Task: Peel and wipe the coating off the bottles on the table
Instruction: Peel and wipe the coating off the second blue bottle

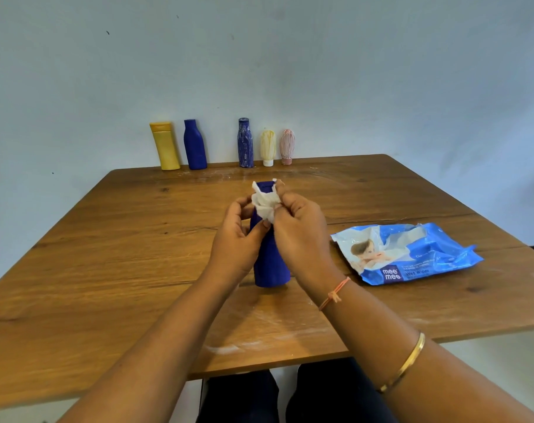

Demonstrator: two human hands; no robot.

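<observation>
Wipes pack (412, 254) beside blue bottle (270, 264)

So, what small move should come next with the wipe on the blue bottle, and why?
Probably twist the wipe round the neck of the blue bottle. The right hand pinches it bunched there, the left hand grips the bottle, and the body below already looks plain blue, so the top seems the part left to clean.

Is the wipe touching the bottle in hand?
Touching. Head view shows the wipe bunched against the held bottle at its neck, pinched by the right hand.
</observation>
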